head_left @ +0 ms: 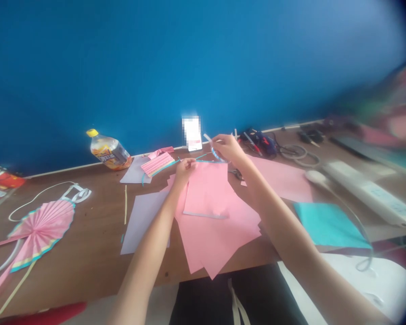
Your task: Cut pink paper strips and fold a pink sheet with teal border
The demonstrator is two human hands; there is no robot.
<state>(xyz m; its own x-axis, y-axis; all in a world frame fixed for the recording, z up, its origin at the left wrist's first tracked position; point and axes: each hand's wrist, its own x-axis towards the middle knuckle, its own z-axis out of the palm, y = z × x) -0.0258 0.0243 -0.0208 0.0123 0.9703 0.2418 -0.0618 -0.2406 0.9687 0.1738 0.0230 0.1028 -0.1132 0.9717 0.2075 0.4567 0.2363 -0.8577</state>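
Left hand [186, 167] in a pinch on pink sheet [208, 188], right hand [226, 144] around blue-white band [215, 154]

Soft light; phone screen [193, 134] glares white; right side blurred, possibly stretched.

Up on this person's head rides 1 camera, facing forward and down: there are the hands [227, 146] close at mid-view, counter [101, 230] spread wide, blue wall [203, 67] beyond.
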